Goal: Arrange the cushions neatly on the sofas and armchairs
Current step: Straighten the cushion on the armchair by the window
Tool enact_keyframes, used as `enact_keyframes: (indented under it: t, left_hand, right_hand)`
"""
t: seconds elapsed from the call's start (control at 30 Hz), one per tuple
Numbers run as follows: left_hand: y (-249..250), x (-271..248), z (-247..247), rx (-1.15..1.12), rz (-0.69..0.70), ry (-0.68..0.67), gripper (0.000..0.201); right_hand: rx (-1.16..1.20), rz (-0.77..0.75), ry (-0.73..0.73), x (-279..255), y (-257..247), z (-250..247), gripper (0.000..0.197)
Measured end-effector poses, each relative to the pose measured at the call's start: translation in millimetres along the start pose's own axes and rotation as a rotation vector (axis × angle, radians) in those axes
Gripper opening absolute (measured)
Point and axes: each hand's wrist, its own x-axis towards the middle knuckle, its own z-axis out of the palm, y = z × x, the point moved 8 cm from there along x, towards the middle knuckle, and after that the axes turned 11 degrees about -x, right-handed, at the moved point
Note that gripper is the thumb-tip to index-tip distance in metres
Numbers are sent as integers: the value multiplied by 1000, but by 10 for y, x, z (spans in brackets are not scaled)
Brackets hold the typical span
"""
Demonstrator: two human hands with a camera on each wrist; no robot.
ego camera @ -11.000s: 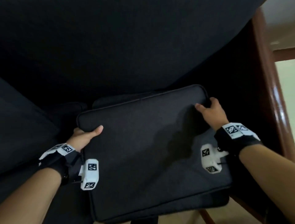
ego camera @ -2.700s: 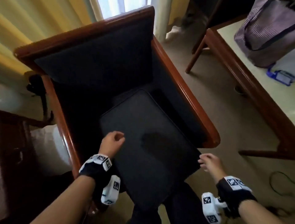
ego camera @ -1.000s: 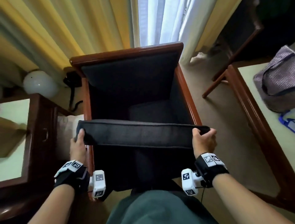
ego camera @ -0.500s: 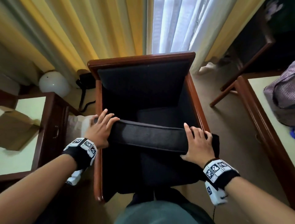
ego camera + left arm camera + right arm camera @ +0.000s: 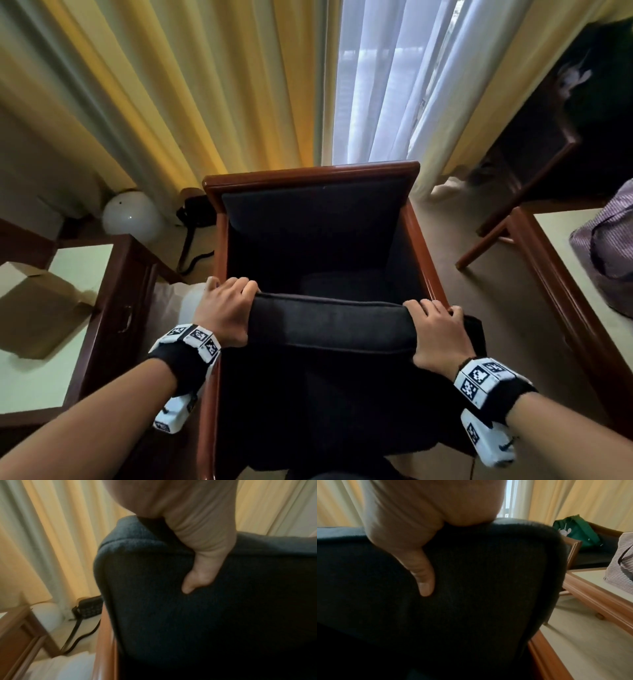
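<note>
Right now I hold the dark cushion (image 5: 329, 323) on edge, upright, across the near end of the armchair (image 5: 310, 171); my left hand (image 5: 224, 308) grasps its top left corner and my right hand (image 5: 436, 334) its top right corner, fingers hooked over the far side and thumbs pressed into the near face, as both wrist views show. I take it by the two corners so that it stays square to the wooden arms and does not sag in the middle. It stands between the arms, its lower part hidden in shadow, so I cannot tell whether it touches the seat. I judge that it is held high to clear the frame before I lay it flat on the seat, far edge against the backrest. A worktop (image 5: 582, 274) with a striped bag (image 5: 613, 253) stands to the right, well apart; another worktop (image 5: 82, 263) with a box (image 5: 41, 308) is to the left, beside the armchair.
</note>
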Motion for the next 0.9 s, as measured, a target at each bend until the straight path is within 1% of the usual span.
enact_keyframes:
  t: [0.07, 0.17, 0.3, 0.37, 0.47, 0.6, 0.67, 0.73, 0.83, 0.9]
  left_hand:
    - [4, 134, -271, 20, 9, 5, 71]
    - [-66, 362, -745, 40, -2, 6, 81]
    - [-177, 548, -1347, -22, -23, 89, 85]
    - [-263, 559, -1451, -31, -57, 141, 86]
    - [-421, 598, -1256, -65, -167, 208, 87]
    - [-536, 723, -640, -99, -322, 206, 86]
    - [-582, 718, -292, -146, -405, 159, 85]
    - [-604, 675, 67, -197, -459, 85, 87]
    - [-666, 682, 439, -273, -520, 15, 95]
    - [-755, 772, 516, -297, -510, 3, 97]
  right_hand:
    - [23, 1, 70, 126, 114, -228, 77]
    - [66, -4, 160, 379, 240, -713, 73]
    - [133, -16, 295, 721, 358, -1346, 73]
    - [110, -38, 359, 884, 359, -1506, 76]
    - [52, -68, 382, 1229, 278, -1465, 80]
    - [-29, -71, 314, 1618, 167, -1040, 88]
    - [-95, -108, 259, 1682, 114, -701, 95]
    - [-122, -135, 221, 1693, 57, -370, 102]
    - [-72, -76, 186, 1765, 31, -48, 104]
    - [-39, -48, 188, 1854, 36, 18, 103]
